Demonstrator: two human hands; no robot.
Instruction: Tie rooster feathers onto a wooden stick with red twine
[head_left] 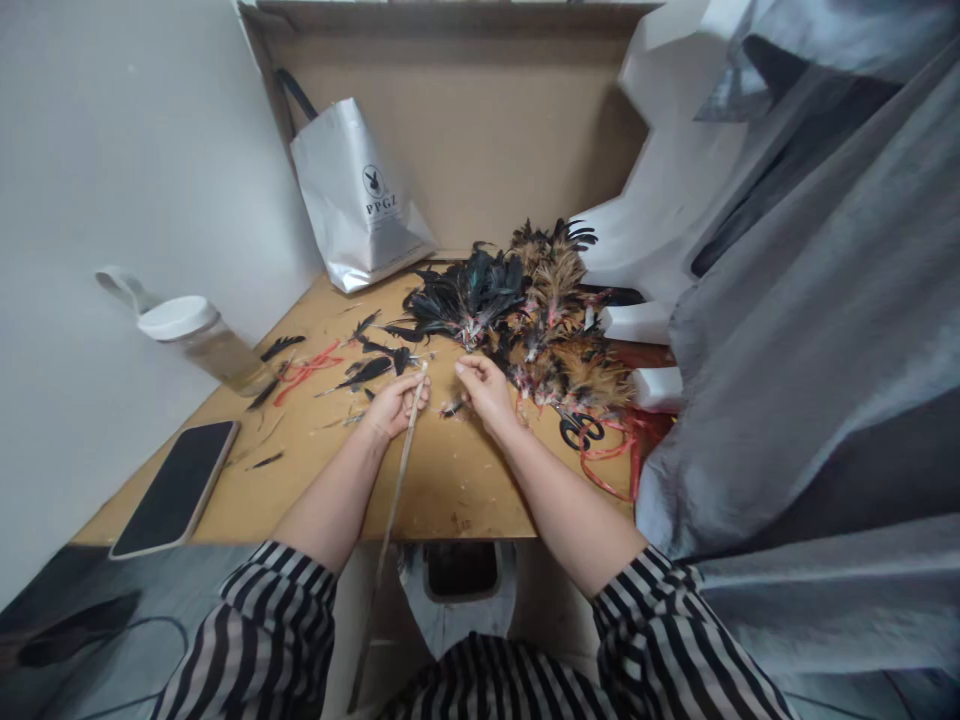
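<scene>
A long, thin, pale stick (405, 455) is gripped near its upper end by my left hand (397, 402); its lower end runs down past the table's front edge. My right hand (486, 388) is a short way to the right, thumb and fingertips pinched together. Whatever sits in that pinch is too small to make out. Just beyond both hands lies a bundle of glossy black feathers (469, 295). Brown feather bundles (570, 370) with red ties lie right of it. A small dark feather (452, 408) is between the hands, low near the table.
Loose black feathers (366, 371) and red strips (307, 370) lie on the left of the wooden table (457, 500). A phone (176, 488), a lidded bottle (214, 340) and a silver bag (360, 200) stand around them. Scissors (581, 430) and red ribbon (615, 470) are at right, beside grey cloth (810, 330).
</scene>
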